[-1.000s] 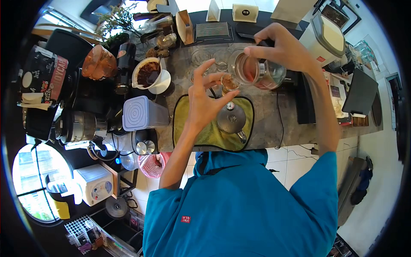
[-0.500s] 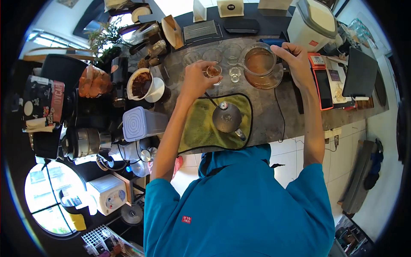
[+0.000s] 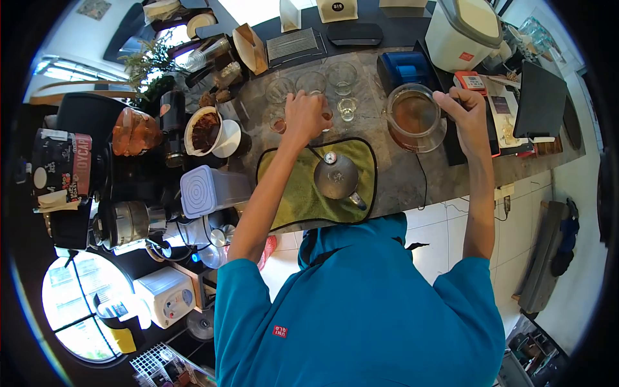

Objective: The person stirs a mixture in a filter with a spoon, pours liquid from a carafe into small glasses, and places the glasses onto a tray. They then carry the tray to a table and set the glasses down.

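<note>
Glass server (image 3: 416,118) of brown coffee upright on counter (image 3: 400,180), right hand (image 3: 469,116) gripping handle. Left hand (image 3: 304,116) pinching small glass (image 3: 324,111), keeping it level among empty glasses (image 3: 311,82).

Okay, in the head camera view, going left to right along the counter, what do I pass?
Paper filter with used coffee grounds → left hand on a small glass → empty small glass → glass jug of coffee → right hand at the jug's handle → black tablet.
</note>
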`<state>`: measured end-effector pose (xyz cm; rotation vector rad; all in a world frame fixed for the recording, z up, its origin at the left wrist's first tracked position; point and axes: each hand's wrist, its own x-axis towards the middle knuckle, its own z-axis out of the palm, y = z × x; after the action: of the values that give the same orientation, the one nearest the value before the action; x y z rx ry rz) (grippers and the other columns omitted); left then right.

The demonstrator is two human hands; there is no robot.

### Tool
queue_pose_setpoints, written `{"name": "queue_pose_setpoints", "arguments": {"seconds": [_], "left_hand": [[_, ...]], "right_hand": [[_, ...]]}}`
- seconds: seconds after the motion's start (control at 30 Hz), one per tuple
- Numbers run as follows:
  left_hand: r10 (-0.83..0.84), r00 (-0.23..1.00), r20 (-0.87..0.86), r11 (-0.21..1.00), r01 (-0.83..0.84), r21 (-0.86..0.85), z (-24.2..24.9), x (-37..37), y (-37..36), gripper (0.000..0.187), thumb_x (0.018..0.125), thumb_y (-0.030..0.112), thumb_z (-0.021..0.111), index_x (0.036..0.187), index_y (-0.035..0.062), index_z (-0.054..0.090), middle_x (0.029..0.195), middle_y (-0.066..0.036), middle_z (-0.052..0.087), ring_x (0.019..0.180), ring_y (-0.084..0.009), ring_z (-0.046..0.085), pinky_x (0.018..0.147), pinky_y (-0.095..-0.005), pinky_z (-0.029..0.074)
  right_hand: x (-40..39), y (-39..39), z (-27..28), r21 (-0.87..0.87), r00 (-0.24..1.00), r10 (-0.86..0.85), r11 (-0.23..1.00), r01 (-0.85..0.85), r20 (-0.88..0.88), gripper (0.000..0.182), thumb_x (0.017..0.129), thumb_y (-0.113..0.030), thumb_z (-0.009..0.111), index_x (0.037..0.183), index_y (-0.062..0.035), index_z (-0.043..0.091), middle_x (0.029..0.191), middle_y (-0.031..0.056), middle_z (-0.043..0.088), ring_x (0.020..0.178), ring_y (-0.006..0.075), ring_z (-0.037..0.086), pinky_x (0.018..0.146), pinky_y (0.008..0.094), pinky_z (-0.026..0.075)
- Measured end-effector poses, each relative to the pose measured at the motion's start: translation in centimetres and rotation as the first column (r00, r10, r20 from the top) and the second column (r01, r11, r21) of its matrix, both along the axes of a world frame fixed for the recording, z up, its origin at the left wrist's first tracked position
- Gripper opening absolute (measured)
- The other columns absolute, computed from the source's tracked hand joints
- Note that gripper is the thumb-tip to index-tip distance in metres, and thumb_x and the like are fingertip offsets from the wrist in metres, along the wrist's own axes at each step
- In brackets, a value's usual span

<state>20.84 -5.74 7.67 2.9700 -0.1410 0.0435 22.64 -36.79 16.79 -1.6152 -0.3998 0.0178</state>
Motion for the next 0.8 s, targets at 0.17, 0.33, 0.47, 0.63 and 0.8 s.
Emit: {"name": "queue_pose_setpoints", "arguments": {"seconds": [0.17, 0.33, 0.47, 0.63, 0.8], "left_hand": [[0.022, 1.000, -0.018, 0.999, -0.021, 0.043, -0.9, 0.1, -0.3, 0.039, 0.061, 0.030, 0.082, 0.092, 0.0102, 0.070, 0.080, -0.009, 0.068, 0.097, -0.0253, 0.057, 0.087, -0.0386, 0.034], [0.012, 1.000, 0.013, 1.000, -0.012, 0.027, -1.0, -0.1, -0.4, 0.043, 0.061, 0.033, 0.082, 0.094, 0.0088, 0.069, 0.079, -0.008, 0.069, 0.099, -0.0261, 0.056, 0.090, -0.0403, 0.033], [0.009, 1.000, 0.030, 0.992, -0.013, 0.129, -1.0, 0.0, -1.1, 0.046, 0.061, 0.035, 0.082, 0.095, 0.0081, 0.067, 0.089, -0.007, 0.069, 0.102, -0.0255, 0.056, 0.091, -0.0399, 0.033], [-0.047, 0.985, 0.168, 0.981, 0.014, 0.191, -1.3, 0.9, -2.8, 0.053, 0.058, 0.042, 0.083, 0.098, 0.0112, 0.067, 0.097, -0.005, 0.067, 0.103, -0.0239, 0.055, 0.090, -0.0390, 0.034], [-0.089, 0.996, 0.011, 0.978, 0.085, 0.191, -1.7, 2.5, -4.3, 0.048, 0.060, 0.039, 0.083, 0.094, 0.0093, 0.067, 0.095, -0.008, 0.067, 0.102, -0.0237, 0.056, 0.087, -0.0387, 0.037]], "right_hand": [[-1.1, -0.2, 0.3, 0.090, 0.995, -0.056, 0.994, 0.063, -0.077, 0.043, 0.083, -0.012, 0.072, 0.055, -0.0106, 0.039, 0.059, -0.0098, 0.029, 0.056, 0.0012, 0.025, 0.054, 0.0240, 0.017], [-1.9, -0.5, 1.2, 0.151, 0.996, -0.052, 0.987, 0.062, -0.069, 0.040, 0.083, -0.008, 0.072, 0.057, -0.0103, 0.041, 0.060, -0.0095, 0.032, 0.057, 0.0011, 0.026, 0.054, 0.0237, 0.019], [-2.1, -0.7, 1.5, 0.195, 0.997, -0.055, 0.979, 0.065, -0.058, 0.037, 0.083, -0.006, 0.071, 0.058, -0.0095, 0.044, 0.060, -0.0091, 0.034, 0.058, 0.0010, 0.028, 0.055, 0.0229, 0.021], [-2.3, -0.8, 1.4, 0.221, 0.997, -0.048, 0.973, 0.061, -0.063, 0.034, 0.083, -0.004, 0.070, 0.059, -0.0083, 0.047, 0.060, -0.0089, 0.036, 0.058, 0.0009, 0.031, 0.056, 0.0223, 0.022], [-2.4, -1.2, 1.0, 0.185, 0.996, -0.074, 0.979, 0.083, -0.056, 0.035, 0.083, -0.004, 0.070, 0.059, -0.0087, 0.045, 0.060, -0.0092, 0.035, 0.057, 0.0009, 0.028, 0.055, 0.0225, 0.020]]}}
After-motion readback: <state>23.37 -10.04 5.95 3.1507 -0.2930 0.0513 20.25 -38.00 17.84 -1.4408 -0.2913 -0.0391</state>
